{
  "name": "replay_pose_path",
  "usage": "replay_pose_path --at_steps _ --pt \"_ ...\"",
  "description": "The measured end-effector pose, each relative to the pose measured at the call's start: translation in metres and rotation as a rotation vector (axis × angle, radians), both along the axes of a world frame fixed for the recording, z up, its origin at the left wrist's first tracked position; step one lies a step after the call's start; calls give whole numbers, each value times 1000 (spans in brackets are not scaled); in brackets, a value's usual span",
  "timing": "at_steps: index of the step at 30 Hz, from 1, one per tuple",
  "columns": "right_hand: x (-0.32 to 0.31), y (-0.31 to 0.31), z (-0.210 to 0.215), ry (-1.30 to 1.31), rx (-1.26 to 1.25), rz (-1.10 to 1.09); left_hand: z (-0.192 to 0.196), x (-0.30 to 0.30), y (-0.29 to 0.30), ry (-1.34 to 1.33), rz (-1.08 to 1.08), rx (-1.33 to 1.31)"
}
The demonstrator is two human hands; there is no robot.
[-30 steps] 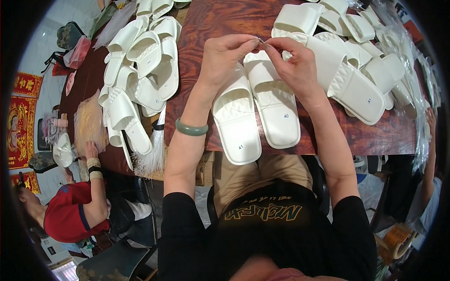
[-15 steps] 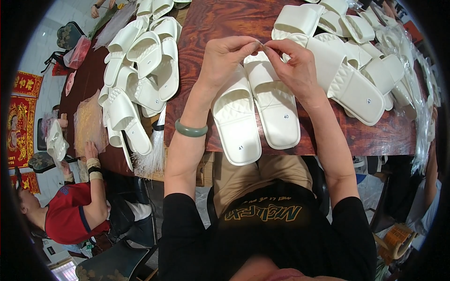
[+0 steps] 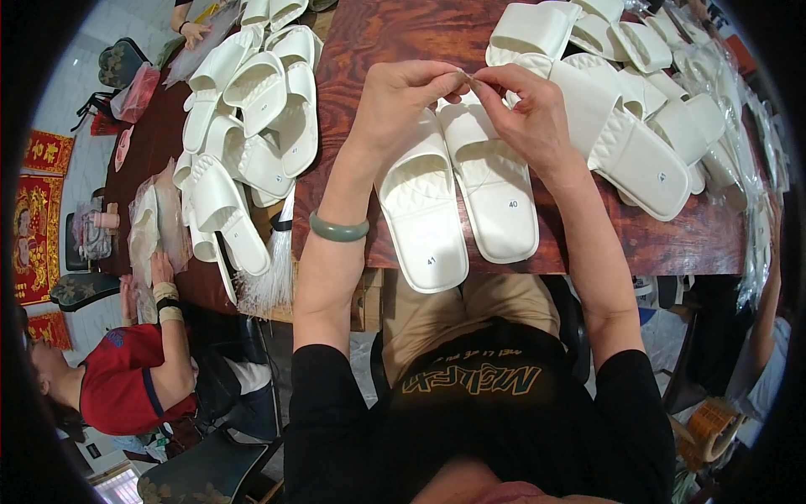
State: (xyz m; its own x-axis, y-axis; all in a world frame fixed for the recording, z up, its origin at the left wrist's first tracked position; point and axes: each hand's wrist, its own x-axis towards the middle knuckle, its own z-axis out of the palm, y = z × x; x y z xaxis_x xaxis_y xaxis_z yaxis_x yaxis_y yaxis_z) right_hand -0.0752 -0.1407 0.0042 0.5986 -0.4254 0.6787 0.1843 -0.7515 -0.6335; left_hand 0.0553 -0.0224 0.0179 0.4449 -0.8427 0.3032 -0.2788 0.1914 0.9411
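Two white slippers lie side by side on the wooden table before me: a left slipper (image 3: 430,244) and a right slipper (image 3: 506,217), soles down, open heels toward me. Over their toe ends my left hand (image 3: 401,107) and my right hand (image 3: 535,118) meet, fingertips nearly touching. Both hands are closed in a pinch, thumb against finger. What they pinch is too small to make out. The straps' front ends are partly hidden beneath my hands. A green bangle (image 3: 339,227) circles my left wrist.
A heap of white slippers (image 3: 642,168) lies right of my hand, with clear plastic wrap (image 3: 726,92) beyond. More slippers (image 3: 267,101) are piled at left, above a bundle of white strands (image 3: 273,290). A co-worker's hand (image 3: 161,269) is beside a slipper in plastic (image 3: 144,227).
My hands keep their pinch over the slippers, barely shifted. At left, the co-worker's slipper has come onto the dark table beside the plastic. Another person's hand at the upper left has moved lower.
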Motion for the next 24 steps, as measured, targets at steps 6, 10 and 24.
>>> replay_pose_path --at_steps 6,10,24 --pt "-1 0 0 5 -31 -3 -1 0 0 31 2 12" --pt "0 -2 -2 29 -18 -13 -1 0 0 32 -6 8" --pt "-2 2 1 47 31 -7 -6 4 -1 16 -14 18"
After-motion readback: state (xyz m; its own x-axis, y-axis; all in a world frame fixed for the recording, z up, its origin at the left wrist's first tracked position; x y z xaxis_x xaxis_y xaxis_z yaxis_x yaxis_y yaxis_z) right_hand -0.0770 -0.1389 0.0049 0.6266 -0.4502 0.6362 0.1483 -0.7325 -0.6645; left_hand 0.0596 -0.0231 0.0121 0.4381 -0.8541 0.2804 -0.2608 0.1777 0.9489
